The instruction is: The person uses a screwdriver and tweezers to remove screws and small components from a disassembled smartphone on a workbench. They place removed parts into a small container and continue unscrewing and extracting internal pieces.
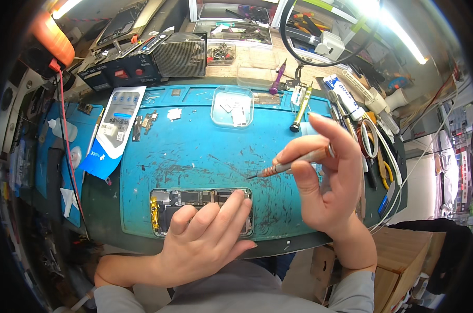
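Note:
An opened smartphone (166,197) lies sideways near the mat's front edge, its inner boards and a yellow flex strip at its left end exposed. My left hand (208,235) rests over its lower and right parts, hiding much of the inside. Its fingers are stretched out, with fingertips touching the phone's upper right area and the thumb apart. Up and to the right, my right hand (330,182) grips a slim screwdriver (291,163) with a grey and copper-coloured handle. The dark tip points left, just above the phone's top right corner and apart from it.
A blue work mat (195,141) covers the bench. On it sit a clear plastic box (232,106) with metal pieces, a yellow-green screwdriver (302,108) and a blue-white package (114,125). Pliers (386,175) and other tools crowd the right side. A ring-shaped frame (330,62) hangs above the back.

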Available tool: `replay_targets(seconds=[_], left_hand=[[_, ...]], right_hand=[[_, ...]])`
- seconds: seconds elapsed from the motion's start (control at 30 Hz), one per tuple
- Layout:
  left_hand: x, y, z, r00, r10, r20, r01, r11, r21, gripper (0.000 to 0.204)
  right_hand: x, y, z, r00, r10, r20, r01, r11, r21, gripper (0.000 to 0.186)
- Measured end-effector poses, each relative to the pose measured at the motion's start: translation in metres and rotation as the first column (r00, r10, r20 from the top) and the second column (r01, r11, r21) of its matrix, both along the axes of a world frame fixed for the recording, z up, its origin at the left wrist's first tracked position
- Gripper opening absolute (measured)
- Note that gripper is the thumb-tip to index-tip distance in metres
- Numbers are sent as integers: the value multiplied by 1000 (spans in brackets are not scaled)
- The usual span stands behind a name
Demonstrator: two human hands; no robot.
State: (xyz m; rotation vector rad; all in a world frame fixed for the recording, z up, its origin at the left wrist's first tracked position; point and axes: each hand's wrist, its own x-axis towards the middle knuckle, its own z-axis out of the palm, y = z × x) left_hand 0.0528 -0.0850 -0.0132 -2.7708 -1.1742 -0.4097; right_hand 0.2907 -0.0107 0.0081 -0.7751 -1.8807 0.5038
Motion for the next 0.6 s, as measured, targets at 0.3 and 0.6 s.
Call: replay_targets(seconds=[0.3, 0.6], left_hand=[[5, -6, -3, 992, 34, -120, -16, 989, 148, 63], [4, -6, -4, 989, 31, -142, -1, 978, 208, 55]], right_hand=[[-2, -7, 5, 985, 33, 169, -35, 999, 7, 46], [-9, -8, 0, 991, 47, 122, -54, 997, 52, 46]])
